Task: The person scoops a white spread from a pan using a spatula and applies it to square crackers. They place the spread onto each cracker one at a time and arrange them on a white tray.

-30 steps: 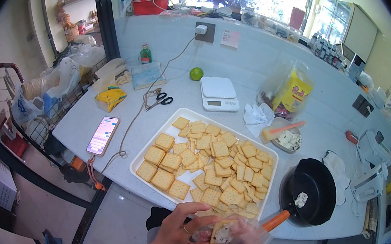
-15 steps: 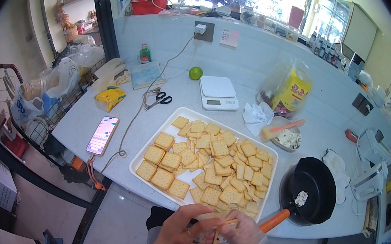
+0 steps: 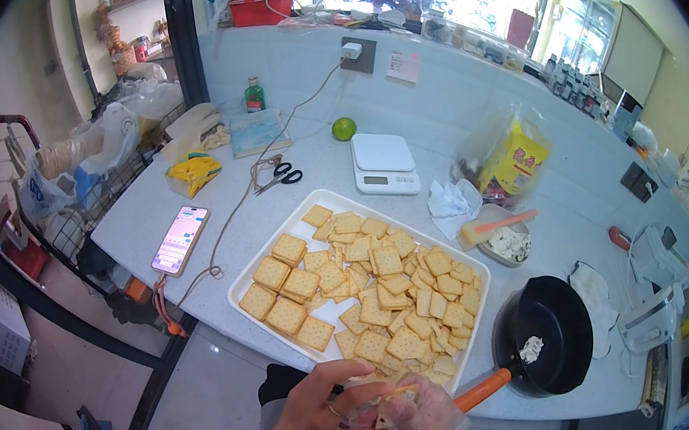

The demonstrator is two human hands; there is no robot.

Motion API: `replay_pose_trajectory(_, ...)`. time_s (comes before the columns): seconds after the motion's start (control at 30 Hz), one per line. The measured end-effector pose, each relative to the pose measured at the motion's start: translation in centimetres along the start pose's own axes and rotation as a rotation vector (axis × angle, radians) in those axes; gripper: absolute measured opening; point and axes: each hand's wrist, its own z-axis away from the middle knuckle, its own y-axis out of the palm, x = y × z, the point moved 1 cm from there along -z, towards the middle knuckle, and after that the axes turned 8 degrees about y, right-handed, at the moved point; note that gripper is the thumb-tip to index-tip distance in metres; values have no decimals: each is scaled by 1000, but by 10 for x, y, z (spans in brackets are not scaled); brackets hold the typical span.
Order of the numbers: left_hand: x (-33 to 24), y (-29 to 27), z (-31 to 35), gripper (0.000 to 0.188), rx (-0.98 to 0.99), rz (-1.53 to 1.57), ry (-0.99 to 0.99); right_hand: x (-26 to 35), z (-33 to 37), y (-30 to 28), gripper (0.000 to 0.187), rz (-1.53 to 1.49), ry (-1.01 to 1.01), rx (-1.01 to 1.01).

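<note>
A square cracker (image 3: 403, 392) is pinched between my two hands at the near edge of the tray, mostly covered by fingers. My left hand (image 3: 322, 405), with a ring and a silver bangle, is closed around its left side. On the other side my right hand (image 3: 428, 420), in a clear plastic glove, grips it too. Just beyond them lies a white tray (image 3: 241, 274) heaped with loose crackers (image 3: 405, 344). Stacked crackers (image 3: 286, 314) stand in neat piles at its left end.
Right of the tray sits a black pan (image 3: 563, 321) with a white lump inside; its orange handle (image 3: 482, 390) reaches toward my right hand. Behind stand a bowl of white filling (image 3: 509, 245) with a spatula, a kitchen scale (image 3: 384, 162), scissors (image 3: 279, 177) and a phone (image 3: 181, 240).
The cracker has turned slightly between my fingers and shows less of its face. Both hands stay in nearly the same place; the tray and table things are unmoved.
</note>
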Motion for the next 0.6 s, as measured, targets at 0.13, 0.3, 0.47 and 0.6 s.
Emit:
replay_pose_trajectory(0.13, 2, 1, 3, 51, 6, -47, 34, 25, 0, 10, 27, 333, 35, -115)
replay_pose_trajectory(0.3, -3, 0, -3, 52, 13, -44, 33, 25, 1, 6, 24, 363, -5, -108)
replay_pose_trajectory(0.47, 3, -3, 1, 49, -9, 9, -20, 29, 2, 1, 32, 261, 55, 81)
replay_pose_trajectory(0.6, 4, -1, 0, 48, 10, 20, -7, 25, 11, 5, 37, -198, 76, 192)
